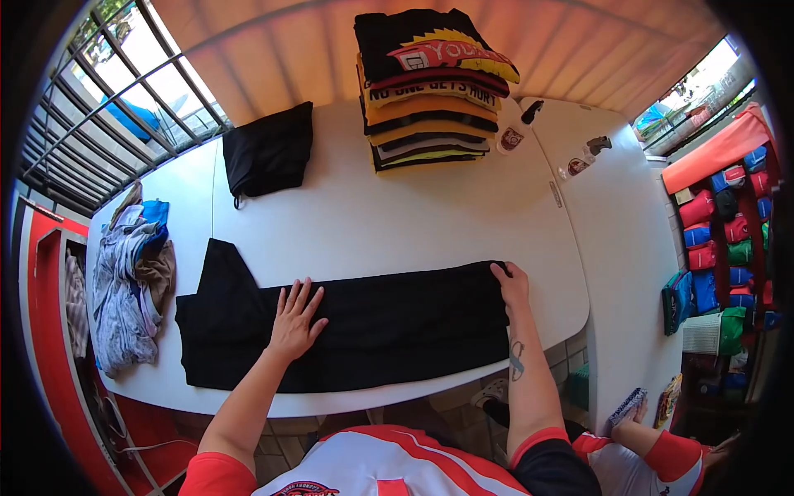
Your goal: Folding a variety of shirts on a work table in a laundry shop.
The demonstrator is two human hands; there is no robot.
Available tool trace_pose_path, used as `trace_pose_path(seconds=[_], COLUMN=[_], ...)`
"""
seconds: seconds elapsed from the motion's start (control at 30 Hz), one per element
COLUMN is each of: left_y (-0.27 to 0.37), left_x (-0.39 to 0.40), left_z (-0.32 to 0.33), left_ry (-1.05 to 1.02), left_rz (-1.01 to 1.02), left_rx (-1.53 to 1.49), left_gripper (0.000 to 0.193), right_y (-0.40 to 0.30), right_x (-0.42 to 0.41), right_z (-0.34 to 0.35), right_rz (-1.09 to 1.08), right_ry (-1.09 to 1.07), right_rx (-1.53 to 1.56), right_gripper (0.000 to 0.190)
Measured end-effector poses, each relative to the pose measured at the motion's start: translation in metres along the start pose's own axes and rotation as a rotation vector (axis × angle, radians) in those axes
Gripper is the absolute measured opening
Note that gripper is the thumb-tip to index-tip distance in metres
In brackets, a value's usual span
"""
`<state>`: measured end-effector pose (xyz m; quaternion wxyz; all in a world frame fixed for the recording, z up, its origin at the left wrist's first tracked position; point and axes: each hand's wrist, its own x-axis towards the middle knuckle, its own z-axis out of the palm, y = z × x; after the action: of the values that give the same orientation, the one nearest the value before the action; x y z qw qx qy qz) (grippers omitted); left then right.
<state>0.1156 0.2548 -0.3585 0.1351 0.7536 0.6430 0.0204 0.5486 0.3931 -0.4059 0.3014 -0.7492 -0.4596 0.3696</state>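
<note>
A black garment [397, 328], folded lengthwise with a sleeve-like part sticking up at its left, lies along the front edge of the white table. My left hand [299, 322] rests flat on it, left of the middle, fingers spread. At the garment's upper right corner, my right hand [510, 282] pinches the cloth between thumb and fingers. Beyond, a tall stack of folded T-shirts [434, 111] stands at the back, with a black printed one on top. Another folded black garment [268, 152] lies at the back left.
A loose heap of clothes [127, 297] lies at the table's left end. Two spray bottles [512, 135] stand right of the stack. A barred window [124, 93] is at the left, shelves of packed bundles [722, 248] at the right. A co-worker's arm [645, 434] holds a folded cloth at lower right.
</note>
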Motion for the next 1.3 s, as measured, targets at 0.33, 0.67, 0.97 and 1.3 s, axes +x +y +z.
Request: trace_pose_path(seconds=[0.33, 0.67, 0.97, 1.3], left_y=[0.086, 0.116, 0.123, 0.127], left_x=[0.034, 0.056, 0.028, 0.030], left_z=[0.029, 0.022, 0.016, -0.019], left_ry=[0.060, 0.005, -0.095, -0.097], left_rz=[-0.077, 0.153, 0.344, 0.272], left_rx=[-0.039, -0.124, -0.308, -0.351], left_gripper=[0.061, 0.062, 0.036, 0.014], right_y=[0.006, -0.033, 0.055, 0.034], right_x=[0.052, -0.044, -0.032, -0.029], right_z=[-0.070, 0.033, -0.080, -0.131], right_rz=[0.020, -0.838, -0.022, -0.082], right_ry=[0.125, 0.059, 0.345, 0.156], right_rx=[-0.042, -0.426, -0.274, 0.127], right_gripper=[0.022, 0.027, 0.022, 0.020])
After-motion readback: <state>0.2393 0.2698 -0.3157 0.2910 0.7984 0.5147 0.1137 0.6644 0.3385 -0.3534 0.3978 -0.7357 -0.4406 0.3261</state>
